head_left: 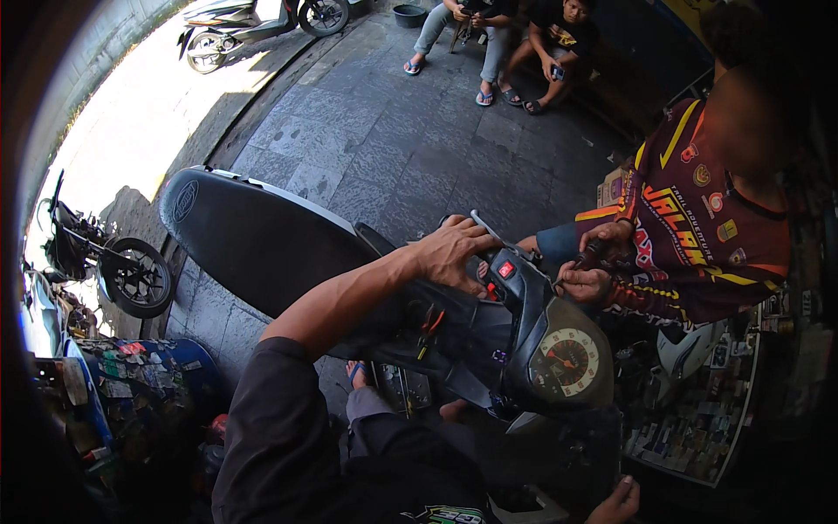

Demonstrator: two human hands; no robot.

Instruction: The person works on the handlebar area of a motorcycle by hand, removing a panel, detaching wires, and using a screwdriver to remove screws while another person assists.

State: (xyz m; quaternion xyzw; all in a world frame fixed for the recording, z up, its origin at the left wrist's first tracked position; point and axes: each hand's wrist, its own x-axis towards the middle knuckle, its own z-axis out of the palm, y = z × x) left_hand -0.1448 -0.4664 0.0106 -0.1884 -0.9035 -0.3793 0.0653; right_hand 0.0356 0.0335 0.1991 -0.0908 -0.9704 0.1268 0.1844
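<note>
My left hand (454, 253) reaches across the dark scooter (367, 231) and has its fingers bent round the handlebar's far end, beside the metal brake lever (482, 220). Red switches (505, 269) sit close to its fingertips. Right of it is the round speedometer (569, 361). At the lower right edge my right hand (615, 503) shows only in part, its fingers curled beside a dark panel (567, 445); what they hold, if anything, is hidden. Red-handled pliers (431, 323) and a yellow-handled tool (423, 349) rest on the scooter between seat and handlebar.
A person in a maroon jersey (690, 210) works across the scooter, both hands (594, 271) on a small dark part. Two people sit at the back. Parked motorbikes (131, 271) stand at left, near a blue drum (188, 367). A glass display case (698, 428) is at right.
</note>
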